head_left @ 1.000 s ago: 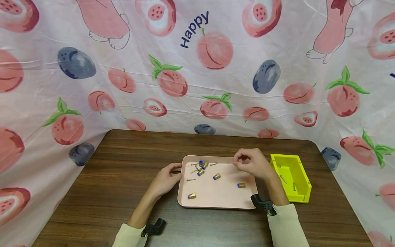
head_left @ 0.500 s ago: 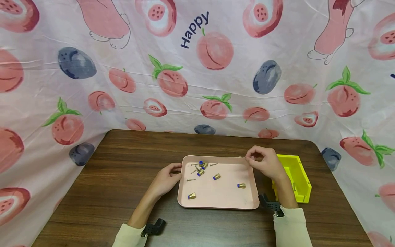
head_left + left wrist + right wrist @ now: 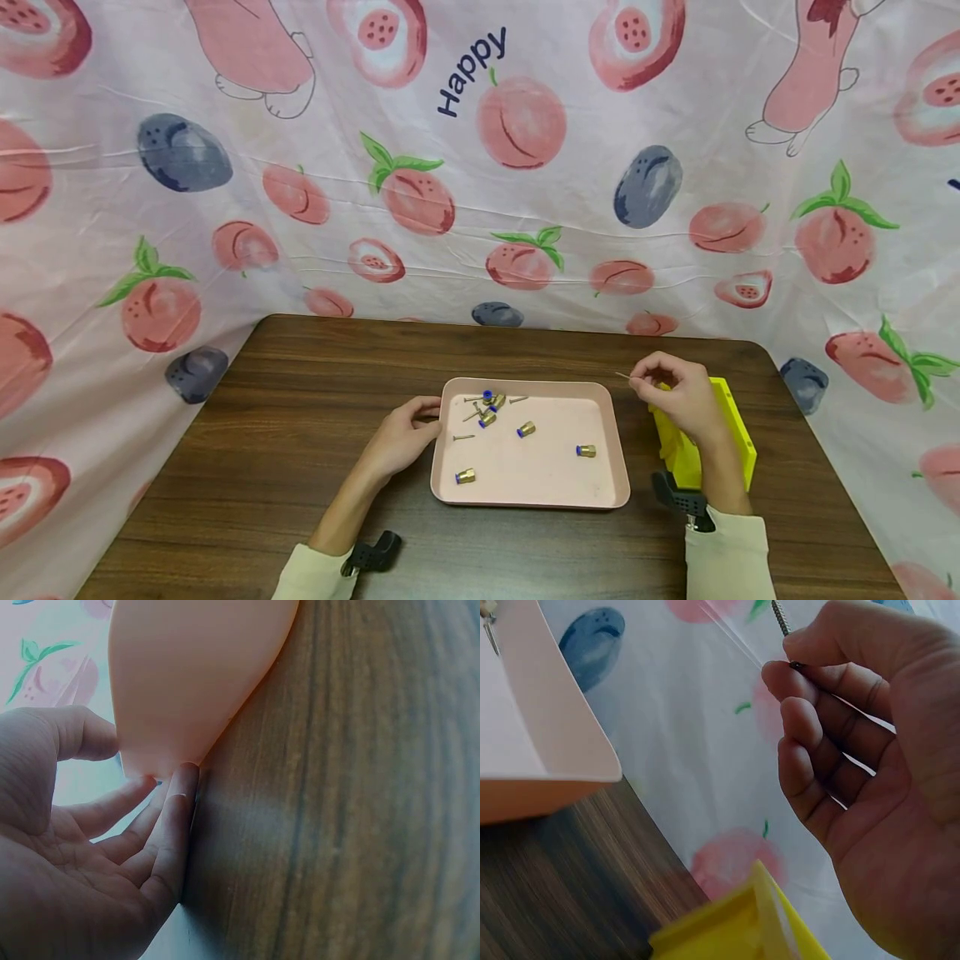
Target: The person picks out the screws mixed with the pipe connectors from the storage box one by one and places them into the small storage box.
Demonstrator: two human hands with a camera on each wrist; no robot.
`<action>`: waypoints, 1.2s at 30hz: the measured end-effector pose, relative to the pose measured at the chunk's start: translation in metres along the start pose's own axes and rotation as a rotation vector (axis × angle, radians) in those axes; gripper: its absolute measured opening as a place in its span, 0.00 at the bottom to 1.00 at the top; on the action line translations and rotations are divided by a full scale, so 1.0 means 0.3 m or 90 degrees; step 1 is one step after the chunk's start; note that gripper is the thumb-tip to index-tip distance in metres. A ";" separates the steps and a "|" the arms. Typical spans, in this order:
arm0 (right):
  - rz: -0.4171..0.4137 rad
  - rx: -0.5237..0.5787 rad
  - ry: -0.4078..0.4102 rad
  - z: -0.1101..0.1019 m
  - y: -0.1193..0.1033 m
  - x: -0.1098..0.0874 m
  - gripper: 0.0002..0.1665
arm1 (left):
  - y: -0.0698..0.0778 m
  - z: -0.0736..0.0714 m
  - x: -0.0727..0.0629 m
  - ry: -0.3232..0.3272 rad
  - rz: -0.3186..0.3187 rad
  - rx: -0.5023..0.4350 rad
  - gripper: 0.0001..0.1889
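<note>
Your right hand (image 3: pixel 677 398), pinching a slim metal screw (image 3: pixel 781 617), cleared the pink rectangular tray (image 3: pixel 540 479), nearing the yellow plastic box (image 3: pixel 679 457); left hand (image 3: pixel 401 438) relaxed.

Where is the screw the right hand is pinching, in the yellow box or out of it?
Out. The right hand pinches the screw in the air, and the right wrist view shows it apart from the yellow box.

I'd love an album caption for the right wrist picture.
Right hand pinches a thin metal screw, a pale pink tray and yellow plastic box nearby.
</note>
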State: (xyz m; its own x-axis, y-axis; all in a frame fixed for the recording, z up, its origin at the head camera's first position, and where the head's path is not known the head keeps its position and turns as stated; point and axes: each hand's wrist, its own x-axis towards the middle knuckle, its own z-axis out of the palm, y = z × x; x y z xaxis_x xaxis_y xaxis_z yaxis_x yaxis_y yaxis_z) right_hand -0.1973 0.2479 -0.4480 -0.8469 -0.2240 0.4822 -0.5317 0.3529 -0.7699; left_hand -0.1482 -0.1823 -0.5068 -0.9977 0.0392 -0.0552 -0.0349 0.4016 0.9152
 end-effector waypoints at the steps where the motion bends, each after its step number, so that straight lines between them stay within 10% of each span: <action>1: 0.001 -0.003 0.003 -0.007 -0.001 -0.003 0.08 | 0.000 0.000 0.000 0.000 -0.003 -0.002 0.24; 36: 0.091 -0.258 -0.060 -0.212 0.055 -0.120 0.06 | -0.001 -0.010 -0.007 -0.005 0.008 0.002 0.24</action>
State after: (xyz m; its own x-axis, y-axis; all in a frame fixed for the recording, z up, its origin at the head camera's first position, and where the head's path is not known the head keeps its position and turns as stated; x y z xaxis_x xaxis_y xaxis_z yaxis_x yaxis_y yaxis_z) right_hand -0.1756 0.3196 -0.4515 -0.9183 -0.2216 0.3281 -0.3825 0.7102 -0.5910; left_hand -0.1462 -0.1852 -0.5058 -0.9976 0.0505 -0.0472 -0.0229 0.4041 0.9144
